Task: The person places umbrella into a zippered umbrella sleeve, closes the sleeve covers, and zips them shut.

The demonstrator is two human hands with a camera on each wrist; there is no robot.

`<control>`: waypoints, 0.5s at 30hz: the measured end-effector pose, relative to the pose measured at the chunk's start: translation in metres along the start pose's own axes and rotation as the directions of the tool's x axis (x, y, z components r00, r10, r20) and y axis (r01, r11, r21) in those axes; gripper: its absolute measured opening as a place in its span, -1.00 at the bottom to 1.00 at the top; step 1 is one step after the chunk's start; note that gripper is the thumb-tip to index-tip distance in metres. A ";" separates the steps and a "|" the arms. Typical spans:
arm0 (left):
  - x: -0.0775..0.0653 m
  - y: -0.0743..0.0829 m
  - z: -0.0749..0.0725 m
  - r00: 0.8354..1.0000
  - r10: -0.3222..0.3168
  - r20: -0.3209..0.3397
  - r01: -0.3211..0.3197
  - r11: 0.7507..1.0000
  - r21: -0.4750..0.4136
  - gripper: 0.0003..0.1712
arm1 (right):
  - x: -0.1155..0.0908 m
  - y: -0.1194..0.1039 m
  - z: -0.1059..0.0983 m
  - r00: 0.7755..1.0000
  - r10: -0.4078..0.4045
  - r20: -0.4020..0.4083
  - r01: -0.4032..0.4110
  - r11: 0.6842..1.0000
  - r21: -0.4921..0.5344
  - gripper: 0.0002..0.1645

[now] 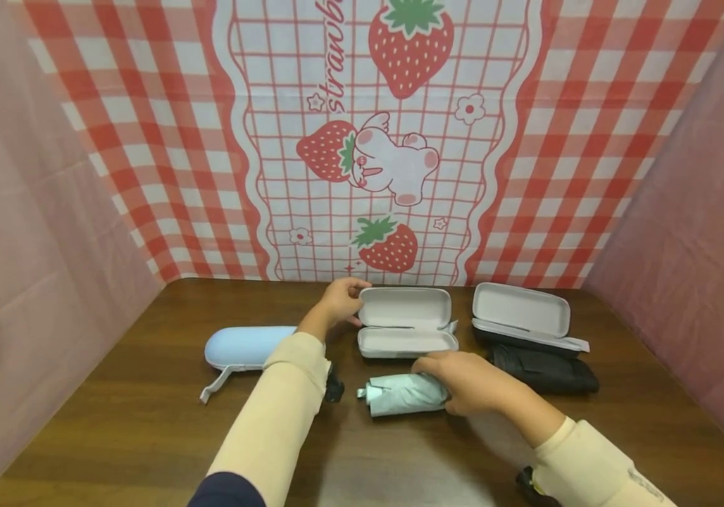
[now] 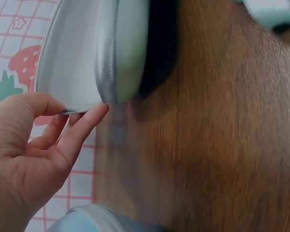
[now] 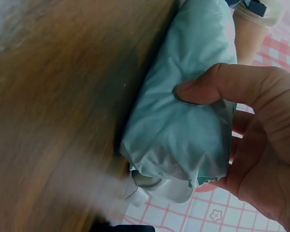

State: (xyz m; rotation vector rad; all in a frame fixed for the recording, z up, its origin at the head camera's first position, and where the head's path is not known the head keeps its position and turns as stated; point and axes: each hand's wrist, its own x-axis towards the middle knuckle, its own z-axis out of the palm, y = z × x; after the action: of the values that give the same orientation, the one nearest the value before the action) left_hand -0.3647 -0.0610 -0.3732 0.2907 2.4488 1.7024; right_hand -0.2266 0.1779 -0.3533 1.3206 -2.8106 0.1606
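Note:
In the head view, an open hard case [image 1: 403, 310] with a pale grey lining stands at the middle back of the table, its lid upright. My left hand [image 1: 341, 301] is at the lid's left end. The left wrist view shows thumb and fingers pinching the edge of that lid [image 2: 72, 58]; the case's lower shell [image 2: 130, 53] is mint green with a grey zip. In front of the case lies a folded mint umbrella [image 1: 403, 394]. My right hand [image 1: 472, 380] grips its right end, with the thumb across the fabric [image 3: 188, 121] and the fingers on the other side.
A closed light-blue case [image 1: 248, 345] with a strap lies at the left, partly behind my left sleeve. On the right stand an open black case [image 1: 520, 310] and a folded black umbrella [image 1: 546, 370]. A small black thing [image 1: 334, 389] shows beside my left forearm. Patterned cloth [image 1: 362, 232] hangs behind the table.

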 end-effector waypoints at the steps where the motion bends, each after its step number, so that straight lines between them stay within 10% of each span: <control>1: -0.001 0.001 -0.001 1.000 0.004 0.000 -0.004 1.000 -0.002 -0.54 | -0.001 0.000 -0.001 1.000 -0.003 -0.001 0.003 1.000 0.002 -0.28; 15: -0.008 0.002 -0.002 0.997 0.077 -0.021 -0.077 0.997 0.005 -0.56 | -0.007 0.010 -0.025 0.997 0.017 -0.073 -0.018 1.000 -0.018 -0.32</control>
State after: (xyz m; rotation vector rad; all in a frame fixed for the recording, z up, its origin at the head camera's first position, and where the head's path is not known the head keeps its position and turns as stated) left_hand -0.3573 -0.0640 -0.3708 0.3745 2.4874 1.7390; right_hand -0.2297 0.1924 -0.3302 1.2595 -2.7567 0.1784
